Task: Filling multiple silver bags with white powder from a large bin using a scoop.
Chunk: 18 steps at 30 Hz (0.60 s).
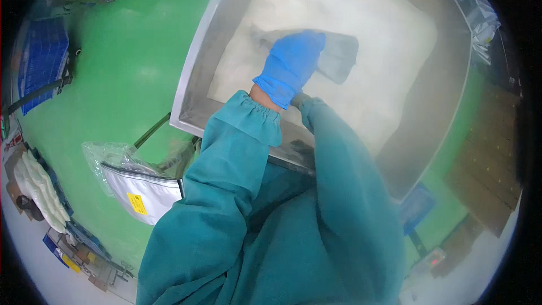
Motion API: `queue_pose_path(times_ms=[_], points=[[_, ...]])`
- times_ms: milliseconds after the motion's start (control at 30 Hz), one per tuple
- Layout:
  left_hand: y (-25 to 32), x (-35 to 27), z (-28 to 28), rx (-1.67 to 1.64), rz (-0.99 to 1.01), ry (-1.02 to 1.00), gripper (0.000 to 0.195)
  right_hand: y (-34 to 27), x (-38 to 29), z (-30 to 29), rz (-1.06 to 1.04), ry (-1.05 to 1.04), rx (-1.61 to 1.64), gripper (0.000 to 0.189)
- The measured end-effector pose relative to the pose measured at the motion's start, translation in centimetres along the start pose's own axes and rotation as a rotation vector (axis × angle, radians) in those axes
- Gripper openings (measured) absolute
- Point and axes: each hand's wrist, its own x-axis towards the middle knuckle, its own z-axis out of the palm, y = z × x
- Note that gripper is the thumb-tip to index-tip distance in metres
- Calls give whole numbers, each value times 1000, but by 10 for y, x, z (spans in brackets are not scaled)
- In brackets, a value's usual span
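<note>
White powder [385, 72] lies in a large stainless steel bin [444, 72]. My left hand [292, 63], in a blue glove, is over a grey scoop [341, 57] that rests on the powder. Its fingers are bent and seem to be around the scoop or its handle, but the grip itself is hidden. My right hand is almost wholly hidden behind the left one; only a bit near its cuff [300, 99] shows, so its fingers cannot be made out. Both arms have green sleeves.
To the left of the bin is a silver foil bag [144, 192] with a yellow label and clear plastic film [101, 161]. A blue pallet [42, 59] is on the green floor [127, 72] farther left. Brown cartons [482, 161] are at the right, with crumpled clear plastic [482, 25] above them.
</note>
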Motion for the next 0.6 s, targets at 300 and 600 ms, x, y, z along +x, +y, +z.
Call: queue_pose_path(times_ms=[300,600], points=[[-5,7,-5,119,-33,31,31,-1,-134,-175,-141,92,-395,41],[5,16,-2,-28,-69,75,16,-147,-252,-350,-178,422,-1044,34]])
